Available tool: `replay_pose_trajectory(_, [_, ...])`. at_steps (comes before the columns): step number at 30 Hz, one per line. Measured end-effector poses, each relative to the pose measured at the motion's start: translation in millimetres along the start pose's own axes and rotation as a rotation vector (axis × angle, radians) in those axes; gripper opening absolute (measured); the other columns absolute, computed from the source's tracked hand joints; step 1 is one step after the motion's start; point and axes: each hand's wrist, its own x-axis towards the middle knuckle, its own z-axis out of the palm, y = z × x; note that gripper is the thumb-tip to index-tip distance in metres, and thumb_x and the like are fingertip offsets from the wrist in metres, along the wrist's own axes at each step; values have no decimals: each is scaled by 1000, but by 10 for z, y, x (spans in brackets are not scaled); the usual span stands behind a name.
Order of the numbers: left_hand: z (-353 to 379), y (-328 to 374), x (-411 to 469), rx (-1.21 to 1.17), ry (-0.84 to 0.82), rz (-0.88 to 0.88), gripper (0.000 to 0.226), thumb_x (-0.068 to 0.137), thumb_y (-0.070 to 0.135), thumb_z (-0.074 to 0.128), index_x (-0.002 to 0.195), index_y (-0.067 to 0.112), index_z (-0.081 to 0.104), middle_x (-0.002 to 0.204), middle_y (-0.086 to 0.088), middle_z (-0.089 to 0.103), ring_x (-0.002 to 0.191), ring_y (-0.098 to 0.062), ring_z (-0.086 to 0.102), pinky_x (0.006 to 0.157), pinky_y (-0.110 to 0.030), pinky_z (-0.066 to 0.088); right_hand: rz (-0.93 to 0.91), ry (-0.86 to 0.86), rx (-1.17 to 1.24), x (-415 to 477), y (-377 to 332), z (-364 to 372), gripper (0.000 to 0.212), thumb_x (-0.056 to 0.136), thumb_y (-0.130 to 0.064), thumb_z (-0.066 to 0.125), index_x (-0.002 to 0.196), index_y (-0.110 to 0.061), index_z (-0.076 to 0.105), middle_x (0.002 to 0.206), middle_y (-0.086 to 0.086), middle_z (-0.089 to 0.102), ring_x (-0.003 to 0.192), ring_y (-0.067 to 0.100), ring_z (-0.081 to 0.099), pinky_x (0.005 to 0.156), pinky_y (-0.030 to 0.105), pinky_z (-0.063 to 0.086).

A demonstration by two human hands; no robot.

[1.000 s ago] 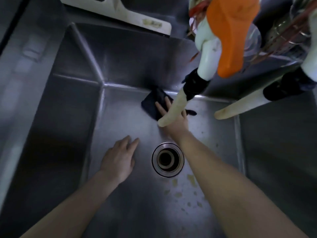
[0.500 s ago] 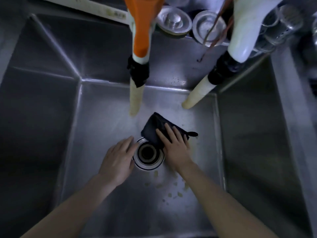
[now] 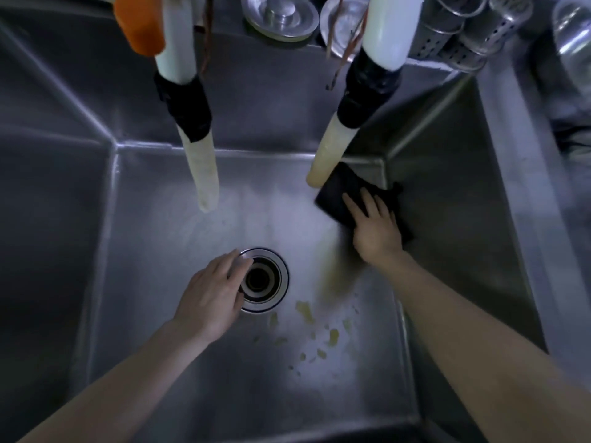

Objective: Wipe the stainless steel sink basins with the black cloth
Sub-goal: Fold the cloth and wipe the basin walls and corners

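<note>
A deep stainless steel sink basin (image 3: 179, 219) fills the view. The black cloth (image 3: 343, 195) lies flat on the basin floor at the far right corner, against the right wall. My right hand (image 3: 375, 230) presses down on it with fingers spread. My left hand (image 3: 209, 292) rests palm down on the floor, fingers apart, its fingertips at the left rim of the round drain (image 3: 263, 279). Yellowish specks (image 3: 319, 334) dot the floor near the drain's right side, with a brownish smear (image 3: 339, 279) under my right wrist.
Two cream hoses with black tape hang into the basin, the left hose (image 3: 201, 174) and the right hose (image 3: 329, 155), whose tip ends just above the cloth. An orange tap handle (image 3: 140, 24) is top left. Metal strainers (image 3: 281, 14) and perforated holders (image 3: 463, 27) stand behind.
My right hand has slid the cloth from beside the drain to the far right corner. My left hand has stayed by the drain. The view has shifted.
</note>
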Motion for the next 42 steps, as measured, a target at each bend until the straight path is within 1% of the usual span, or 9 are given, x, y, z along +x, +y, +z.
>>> replay_pose_trajectory(5, [108,152,-290,0,-75,0,65,65,10,71,128,13,54,133,-14,53,113,-35,56,76,-45,55,-110,-118,39,-1153,-178,266,76,81,-12,53,148,-34,25,157,12,20,140,41,19,105,61,29])
replay_pose_trajectory(9, [198,293,-475,-12,-125,18,63,68,12,70,128,14,51,132,-15,52,116,-36,53,81,-46,53,-248,-234,30,-1861,-434,448,61,85,-33,44,144,-36,30,152,12,33,136,44,31,99,64,37])
replay_pose_trajectory(13, [214,371,-486,2,-101,58,61,67,11,70,125,16,53,130,-14,52,116,-34,52,83,-44,52,-214,-162,62,-1556,-461,461,65,91,-23,51,146,-38,21,157,9,20,141,42,18,106,61,30])
replay_pose_trajectory(17, [178,354,-418,21,-82,53,57,67,13,68,122,19,56,120,-10,55,106,-33,54,78,-42,52,39,-60,84,-800,-357,286,57,98,-20,37,149,-37,17,159,8,10,143,38,7,111,58,21])
replay_pose_trajectory(23, [137,212,-406,82,-54,16,54,68,10,68,121,14,57,116,-13,55,103,-36,54,75,-44,50,99,-106,35,-149,-135,-93,62,99,-25,36,149,-41,3,158,3,10,140,36,12,106,53,31])
replay_pose_trajectory(28, [122,124,-588,96,-102,0,57,66,11,69,122,13,56,123,-15,54,110,-36,52,74,-45,51,16,-94,-14,-750,-61,54,59,97,-16,40,149,-34,18,156,7,15,132,40,20,94,49,40])
replay_pose_trajectory(34, [135,53,-913,93,-162,-9,59,63,11,71,120,12,57,123,-16,53,109,-37,51,69,-46,52,-424,-272,-216,-1857,203,264,74,68,2,72,134,-24,52,136,23,49,106,51,49,63,55,54])
replay_pose_trajectory(37, [153,6,-1061,97,-174,-1,61,59,10,74,118,12,59,123,-17,55,107,-38,53,67,-45,53,-819,-300,-421,-2205,379,346,77,55,-14,84,124,-30,54,130,14,52,99,43,58,59,51,56])
replay_pose_trajectory(42, [166,-85,-1259,91,-183,-16,64,54,11,78,116,12,61,123,-17,57,107,-34,52,65,-44,53,-1195,-197,-448,-2305,325,350,44,85,-20,43,128,-29,45,131,6,41,105,35,59,66,44,55])
